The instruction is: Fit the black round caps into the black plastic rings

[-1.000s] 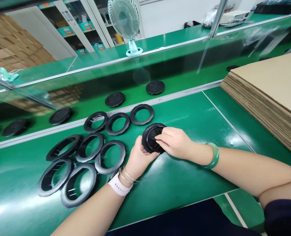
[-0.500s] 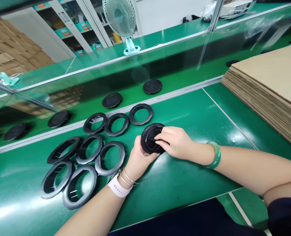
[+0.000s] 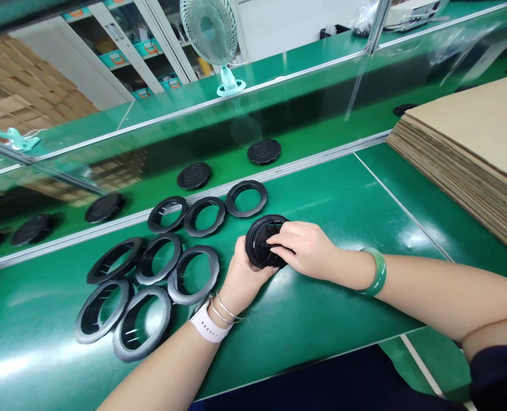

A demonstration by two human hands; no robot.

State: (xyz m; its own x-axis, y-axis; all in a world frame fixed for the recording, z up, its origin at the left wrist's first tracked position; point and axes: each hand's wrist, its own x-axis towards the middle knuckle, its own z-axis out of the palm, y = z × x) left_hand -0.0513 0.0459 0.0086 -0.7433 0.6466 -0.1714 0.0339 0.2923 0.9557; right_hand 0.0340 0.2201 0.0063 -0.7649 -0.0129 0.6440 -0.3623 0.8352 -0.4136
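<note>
My left hand (image 3: 242,275) is wrapped around the rim of a black round plastic part (image 3: 257,242), raised a little above the green table. The thumb lies along its near edge. My right hand (image 3: 307,249) reaches in from the right, its thumb and forefinger pinched at the middle of the same part. Those fingers cover much of its inner face, so the exact spot gripped is partly hidden. Left of my hands lie several loose black rings (image 3: 213,274), some touching or overlapping. One of them, a separate ring (image 3: 260,197), rests just beyond the part.
Behind a metal rail, a green strip carries several black discs (image 3: 264,152). A tall stack of cardboard sheets (image 3: 471,123) stands on the right. A mint-green fan (image 3: 209,31) is on the shelf beyond the clear panel.
My right fingertips have shifted slightly left across the part's inner face. Discs on the strip have crept slightly left relative to the rings. My left hand keeps its hold.
</note>
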